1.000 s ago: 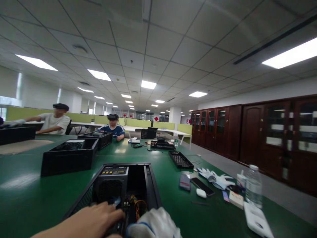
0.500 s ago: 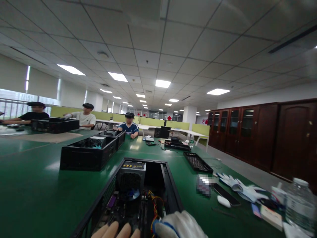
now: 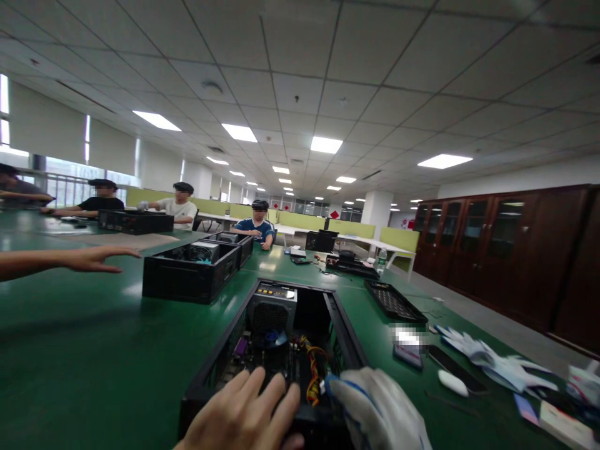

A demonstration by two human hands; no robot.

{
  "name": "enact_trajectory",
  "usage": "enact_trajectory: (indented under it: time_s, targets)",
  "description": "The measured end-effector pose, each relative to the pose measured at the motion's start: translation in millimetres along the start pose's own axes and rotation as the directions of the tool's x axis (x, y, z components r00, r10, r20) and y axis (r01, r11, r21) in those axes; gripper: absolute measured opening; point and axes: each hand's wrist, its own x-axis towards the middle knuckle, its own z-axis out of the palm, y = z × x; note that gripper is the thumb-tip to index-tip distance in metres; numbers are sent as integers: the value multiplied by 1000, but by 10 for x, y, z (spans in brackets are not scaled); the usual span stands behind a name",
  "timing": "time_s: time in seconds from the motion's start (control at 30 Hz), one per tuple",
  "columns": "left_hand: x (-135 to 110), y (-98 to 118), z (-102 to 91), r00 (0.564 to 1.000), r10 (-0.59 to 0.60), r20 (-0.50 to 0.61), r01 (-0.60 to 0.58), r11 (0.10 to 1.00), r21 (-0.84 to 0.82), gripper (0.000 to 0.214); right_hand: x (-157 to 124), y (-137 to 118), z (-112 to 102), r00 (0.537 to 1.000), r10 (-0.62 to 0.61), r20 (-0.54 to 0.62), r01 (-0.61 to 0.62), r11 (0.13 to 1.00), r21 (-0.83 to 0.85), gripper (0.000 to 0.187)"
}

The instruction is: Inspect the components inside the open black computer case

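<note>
An open black computer case point(image 3: 344, 331) lies on the green table point(image 3: 94, 350) right before me, showing a power supply point(image 3: 272, 300), a fan and coloured wires point(image 3: 313, 369). My bare left hand point(image 3: 244, 412) rests flat on the case's near edge, fingers stretched out and holding nothing. My right hand point(image 3: 379, 409) wears a white glove with a blue cuff stripe and sits at the case's near right corner, next to the wires. Its fingers are hidden by the glove's bulk and the frame edge.
Another open black case point(image 3: 192, 272) stands further left, with more beyond. A co-worker's bare hand point(image 3: 89, 257) reaches in from the left. Several people sit at the far end. A black tray point(image 3: 394, 303), phones, a white mouse point(image 3: 452, 382) and white gloves point(image 3: 492, 362) lie at right.
The view has swung left and down a little. My left hand has come up onto the case's near edge with fingers spread. A co-worker's hand has entered from the left.
</note>
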Motion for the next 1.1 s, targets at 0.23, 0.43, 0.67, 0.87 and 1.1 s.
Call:
enact_trajectory:
  time_s: [0.23,0.43,0.67,0.87,1.1]
  targets:
    - [1120,-528,1554,921,-325,216,373,896,-241,54,62,803,598,954,132,-268,-150,988,-46,31]
    - [1104,-28,2365,830,-465,308,549,781,-299,64,-1162,1516,1181,945,322,-55,-322,896,-305,39]
    - [729,-51,2451,783,-389,486,595,695,-403,26,-1285,1547,1275,837,418,353,-322,898,-301,44]
    - [727,-20,2372,786,-376,490,593,682,-428,20,-1334,1631,1322,773,473,423,-324,867,-379,48]
    - [718,-40,2438,796,-366,482,581,683,-442,23,-1435,1731,1385,791,449,415,-279,869,-409,53]
